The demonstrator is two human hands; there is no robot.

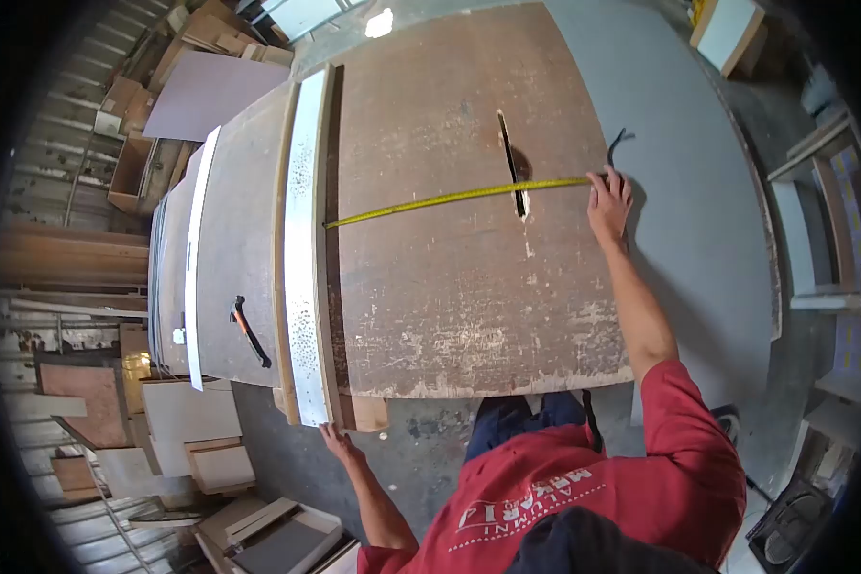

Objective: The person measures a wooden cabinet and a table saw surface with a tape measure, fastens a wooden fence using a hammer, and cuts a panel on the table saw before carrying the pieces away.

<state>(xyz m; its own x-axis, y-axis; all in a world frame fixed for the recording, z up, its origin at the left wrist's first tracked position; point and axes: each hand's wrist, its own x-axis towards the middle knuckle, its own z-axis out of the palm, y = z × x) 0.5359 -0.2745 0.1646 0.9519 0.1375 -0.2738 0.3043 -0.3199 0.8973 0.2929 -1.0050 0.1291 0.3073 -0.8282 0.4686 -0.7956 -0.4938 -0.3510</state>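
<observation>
A yellow tape measure (pixel 450 198) stretches across the worn brown board (pixel 430 277), its far end at the edge of a long wood-edged strip with a white face (pixel 303 249). My right hand (pixel 609 203) is closed around the tape's other end near the board's right edge; the tape case is hidden. My left hand (pixel 338 442) touches the near end of the white-faced strip, fingers apart. The tape passes over a narrow slot (pixel 510 158) in the board. An orange and black hammer-like tool (pixel 250 331) lies left of the strip.
A thin white strip (pixel 198 249) crosses the board's left part. A grey sheet (pixel 698 191) lies at the right, with a dark strap (pixel 620 142) near its left edge. Wood offcuts (pixel 129 469) are piled at the left. A shelf frame (pixel 808 239) stands at the right.
</observation>
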